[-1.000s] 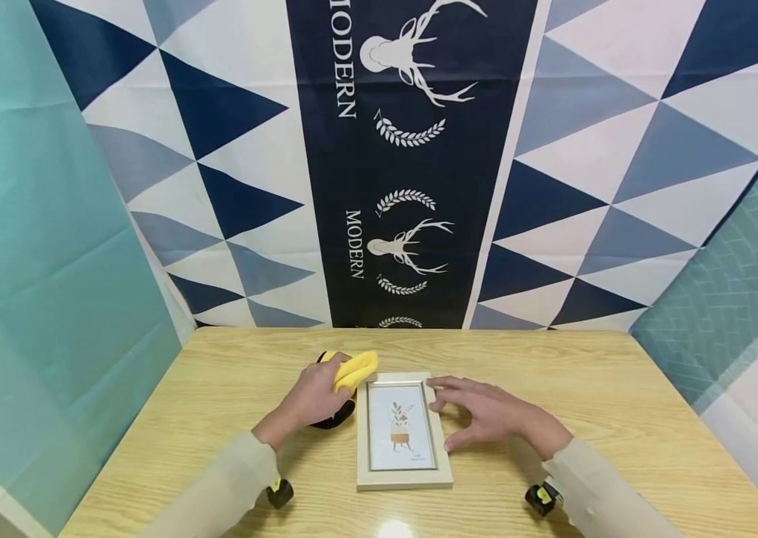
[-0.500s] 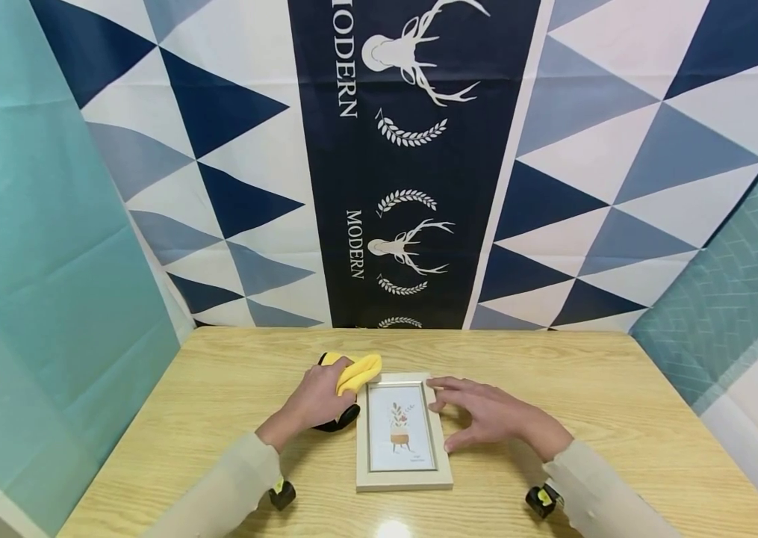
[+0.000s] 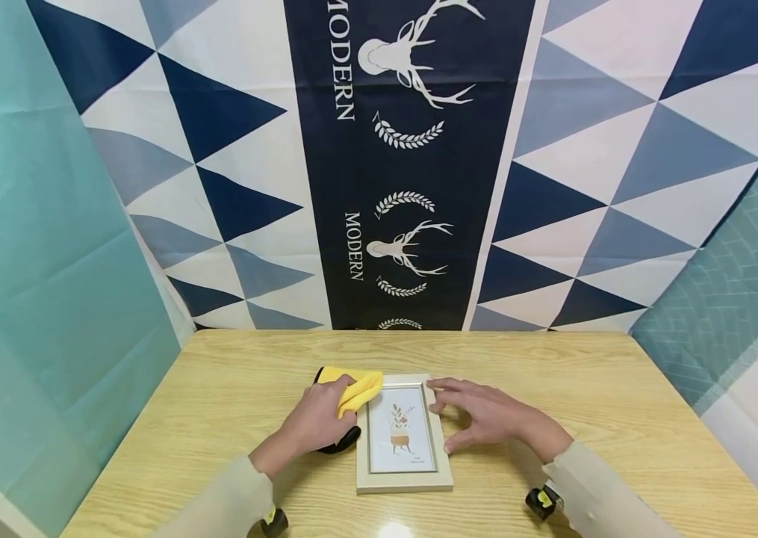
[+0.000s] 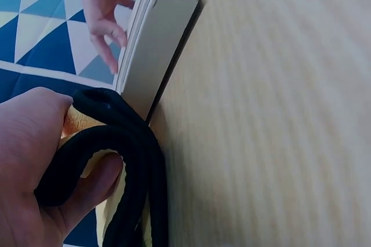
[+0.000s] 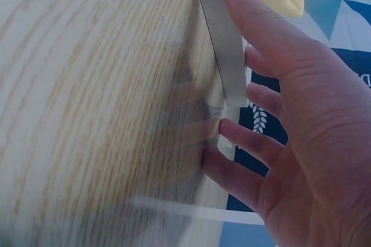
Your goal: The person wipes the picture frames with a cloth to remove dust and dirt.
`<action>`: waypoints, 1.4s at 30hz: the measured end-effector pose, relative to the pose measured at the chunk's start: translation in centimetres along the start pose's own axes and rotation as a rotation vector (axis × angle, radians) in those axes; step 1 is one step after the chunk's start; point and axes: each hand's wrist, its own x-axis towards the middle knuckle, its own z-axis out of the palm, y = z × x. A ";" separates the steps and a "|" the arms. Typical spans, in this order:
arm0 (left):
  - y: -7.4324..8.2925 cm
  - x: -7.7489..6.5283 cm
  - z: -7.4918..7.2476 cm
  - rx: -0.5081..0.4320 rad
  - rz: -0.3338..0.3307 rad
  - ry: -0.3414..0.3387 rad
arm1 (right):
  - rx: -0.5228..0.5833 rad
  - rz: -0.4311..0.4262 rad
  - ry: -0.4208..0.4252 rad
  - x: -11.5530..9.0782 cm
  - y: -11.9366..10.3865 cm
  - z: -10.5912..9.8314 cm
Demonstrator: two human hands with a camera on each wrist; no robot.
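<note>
Cloth [image 3: 360, 394], black-edged, is pinched in your left grip [image 3: 314, 415] at the upper-left corner of the picture frame [image 3: 401, 433] on the worktop [image 3: 540, 359]; your right grip [image 3: 482, 413], spread, touches the frame's right edge.

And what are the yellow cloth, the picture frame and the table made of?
The yellow cloth looks like soft, fuzzy fabric: it bends into folds. The picture frame could be painted wood or plastic: its pale sides look smooth. The table seems wood or wood-look sheet: grain lines, shiny spot.
</note>
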 end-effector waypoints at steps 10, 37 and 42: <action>0.8 -2.3 0.5 -0.029 0.033 0.001 | 0.002 -0.004 0.002 0.0 0.1 0.2; 2.9 -6.6 0.6 -0.031 0.072 -0.007 | 0.029 0.010 -0.012 -0.1 0.2 0.1; 2.8 -6.2 0.4 -0.046 0.060 -0.013 | 0.029 0.017 -0.023 0.0 0.2 0.0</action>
